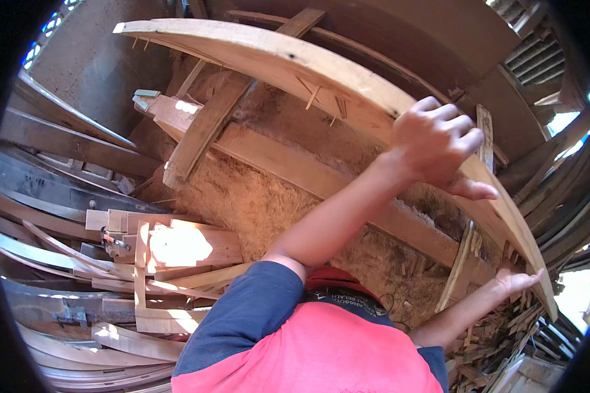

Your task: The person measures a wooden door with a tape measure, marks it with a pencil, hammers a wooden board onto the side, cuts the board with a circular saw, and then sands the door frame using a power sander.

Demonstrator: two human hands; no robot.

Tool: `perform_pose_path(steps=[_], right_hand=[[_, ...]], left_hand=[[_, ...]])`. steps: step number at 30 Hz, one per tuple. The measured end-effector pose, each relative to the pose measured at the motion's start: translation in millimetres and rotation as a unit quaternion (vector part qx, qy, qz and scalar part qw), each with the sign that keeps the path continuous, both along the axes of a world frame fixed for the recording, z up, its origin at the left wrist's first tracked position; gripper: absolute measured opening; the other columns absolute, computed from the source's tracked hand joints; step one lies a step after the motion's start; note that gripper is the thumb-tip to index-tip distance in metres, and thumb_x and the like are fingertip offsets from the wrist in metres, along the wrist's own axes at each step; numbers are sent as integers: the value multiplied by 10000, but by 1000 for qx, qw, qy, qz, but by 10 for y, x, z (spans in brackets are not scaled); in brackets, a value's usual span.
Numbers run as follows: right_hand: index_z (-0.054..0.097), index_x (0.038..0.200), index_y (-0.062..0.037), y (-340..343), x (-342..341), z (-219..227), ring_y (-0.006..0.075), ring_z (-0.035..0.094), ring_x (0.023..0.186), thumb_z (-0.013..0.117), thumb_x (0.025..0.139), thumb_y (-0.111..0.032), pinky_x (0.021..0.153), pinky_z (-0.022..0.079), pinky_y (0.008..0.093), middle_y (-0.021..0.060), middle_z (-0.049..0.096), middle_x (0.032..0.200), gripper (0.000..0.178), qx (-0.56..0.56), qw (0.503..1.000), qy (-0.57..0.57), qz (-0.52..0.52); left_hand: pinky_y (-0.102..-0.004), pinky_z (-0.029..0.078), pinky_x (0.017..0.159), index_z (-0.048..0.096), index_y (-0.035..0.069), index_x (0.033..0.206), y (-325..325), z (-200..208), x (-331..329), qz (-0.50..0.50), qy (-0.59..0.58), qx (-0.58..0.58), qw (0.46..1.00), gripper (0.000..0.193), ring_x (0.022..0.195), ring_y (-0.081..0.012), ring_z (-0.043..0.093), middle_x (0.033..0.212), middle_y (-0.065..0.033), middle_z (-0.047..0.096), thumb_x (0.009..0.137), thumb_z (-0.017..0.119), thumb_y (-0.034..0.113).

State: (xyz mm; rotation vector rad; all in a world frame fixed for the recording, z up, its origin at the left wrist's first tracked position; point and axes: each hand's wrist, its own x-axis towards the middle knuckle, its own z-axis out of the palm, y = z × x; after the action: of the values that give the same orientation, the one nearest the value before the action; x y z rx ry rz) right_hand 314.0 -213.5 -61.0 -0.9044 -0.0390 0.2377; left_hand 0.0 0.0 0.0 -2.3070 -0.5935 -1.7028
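Observation:
A long, curved wooden plank (295, 59) arches across the upper view and down the right side. Several thin wooden pegs (313, 97) stick out along its lower side. My left hand (434, 141) is closed over the plank's edge right of the middle, with its thumb pointing right. Lower down, near the plank's right end, my right hand (514, 280) grips it with the thumb on the edge; its other fingers are mostly hidden. Beneath the plank lies a long, thick timber (275, 154) dusted with sawdust. A wooden crosspiece (206, 134) lies over that timber at the left.
Sawdust (249, 196) covers the floor. Stacked curved planks (78, 354) and a sunlit wooden frame (141, 262) fill the left side. Loose wood scraps (498, 340) lie at the lower right. Large brown boards (439, 33) stand at the back, with more planks (564, 190) at the right.

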Motion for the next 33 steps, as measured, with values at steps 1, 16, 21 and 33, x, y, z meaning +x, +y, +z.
perform_pose_path(steps=[1,16,21,33], right_hand=[[391,1445,-81,34,-14,-25,373,477,1258,617,864,-531,989,441,641,180,428,1422,769,-6,1000,-21,-11],[436,1442,-45,-1357,-1463,-1020,353,486,1312,528,874,-514,1076,421,521,185,471,1451,743,-136,975,156,-86],[394,1477,-64,-1515,-1777,-1780,357,435,1348,450,898,-551,1126,356,533,160,455,1468,759,-157,959,226,-68],[167,1597,-144,-2030,-1565,-2931,328,259,1470,394,912,-751,1190,236,512,121,246,1613,943,-140,913,372,-88]], left_hand=[[-359,448,589,604,104,660,-27,-20,-57,6,-14,17,1000,762,609,-209,592,636,-35,569,768,501,852],[-433,379,1066,414,96,1433,-1679,-1430,-2576,-18,-642,-605,471,683,1262,-246,452,1380,-83,466,984,416,610],[-468,481,967,556,138,1234,-1490,-2018,-2916,-3,-576,-672,465,614,1003,-245,587,1107,-75,607,997,285,636],[-434,548,684,603,150,960,-1043,-3374,-2773,125,-312,-889,312,522,686,-229,599,778,-46,604,990,324,590]])
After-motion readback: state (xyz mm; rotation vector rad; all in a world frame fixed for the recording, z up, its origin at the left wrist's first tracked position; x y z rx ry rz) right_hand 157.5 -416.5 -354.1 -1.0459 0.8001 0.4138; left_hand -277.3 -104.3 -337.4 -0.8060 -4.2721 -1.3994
